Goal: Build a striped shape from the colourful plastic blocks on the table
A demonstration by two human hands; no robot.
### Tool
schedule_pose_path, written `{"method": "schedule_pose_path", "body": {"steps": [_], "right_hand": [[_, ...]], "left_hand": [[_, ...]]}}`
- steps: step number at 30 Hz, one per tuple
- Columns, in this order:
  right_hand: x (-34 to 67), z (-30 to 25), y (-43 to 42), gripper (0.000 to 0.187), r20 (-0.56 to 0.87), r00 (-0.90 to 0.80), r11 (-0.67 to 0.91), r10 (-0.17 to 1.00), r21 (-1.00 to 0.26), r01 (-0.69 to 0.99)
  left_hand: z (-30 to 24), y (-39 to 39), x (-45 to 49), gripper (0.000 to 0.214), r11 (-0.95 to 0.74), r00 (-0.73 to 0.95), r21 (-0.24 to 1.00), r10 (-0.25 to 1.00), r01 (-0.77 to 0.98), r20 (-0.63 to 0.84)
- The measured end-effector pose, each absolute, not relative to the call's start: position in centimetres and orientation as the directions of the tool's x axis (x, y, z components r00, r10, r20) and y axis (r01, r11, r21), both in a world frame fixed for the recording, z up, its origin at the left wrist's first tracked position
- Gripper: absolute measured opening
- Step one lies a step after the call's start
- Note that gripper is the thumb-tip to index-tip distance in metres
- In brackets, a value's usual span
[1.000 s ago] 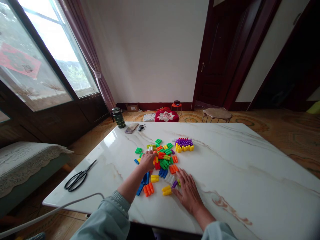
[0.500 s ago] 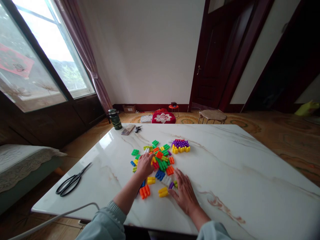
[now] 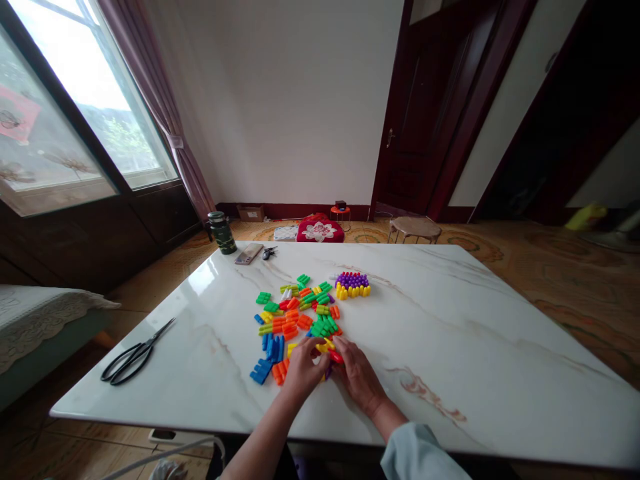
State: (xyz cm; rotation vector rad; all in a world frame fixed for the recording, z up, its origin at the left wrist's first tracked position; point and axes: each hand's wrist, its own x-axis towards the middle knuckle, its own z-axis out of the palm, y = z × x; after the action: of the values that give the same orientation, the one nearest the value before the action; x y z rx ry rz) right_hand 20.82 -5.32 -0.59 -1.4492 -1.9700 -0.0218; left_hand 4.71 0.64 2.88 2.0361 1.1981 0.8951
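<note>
Near the front of the table, my left hand (image 3: 305, 367) and my right hand (image 3: 359, 375) meet with fingers pinched together. Between the fingertips are a yellow building block (image 3: 326, 345) and a red building block (image 3: 335, 357), touching each other; my fingers partly cover both. Just beyond my hands spreads a loose pile of ribbed plastic blocks, including a green block (image 3: 324, 325), orange blocks (image 3: 290, 327) and blue blocks (image 3: 273, 348). Behind the pile on the right stands an assembled piece (image 3: 353, 285) with red, purple and yellow rows.
The marble-patterned table (image 3: 440, 320) holds black-handled scissors (image 3: 137, 353) at the left. A dark green flask (image 3: 221, 232), a phone (image 3: 249, 253) and keys (image 3: 270, 253) lie along its far left. Beyond it is a round stool (image 3: 415, 228). A pale cable (image 3: 165, 455) runs below the front edge.
My left hand has moved from the pile toward me and right, and now meets my right hand. Yellow and red blocks are now between the fingers. The view has shifted slightly.
</note>
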Motion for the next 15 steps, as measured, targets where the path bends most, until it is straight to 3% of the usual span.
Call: {"method": "schedule_pose_path", "body": {"steps": [6,11,15], "right_hand": [[20.5,-1.0,-5.3,0.017,0.563,-0.120,0.393,0.818,-0.395,0.830],[20.5,-1.0,-5.2,0.016,0.607,-0.081,0.391,0.791,-0.399,0.830],[20.8,-0.9,-5.2,0.020,0.589,-0.002,0.344,0.808,-0.470,0.813]], "left_hand": [[1.6,-0.5,4.2,0.018,-0.395,0.330,0.820,0.905,0.414,0.270],[1.4,0.4,3.4,0.019,-0.306,0.095,0.867,0.951,0.393,0.293],[2.2,0.9,2.5,0.026,-0.236,-0.015,0.905,0.966,0.354,0.258]]}}
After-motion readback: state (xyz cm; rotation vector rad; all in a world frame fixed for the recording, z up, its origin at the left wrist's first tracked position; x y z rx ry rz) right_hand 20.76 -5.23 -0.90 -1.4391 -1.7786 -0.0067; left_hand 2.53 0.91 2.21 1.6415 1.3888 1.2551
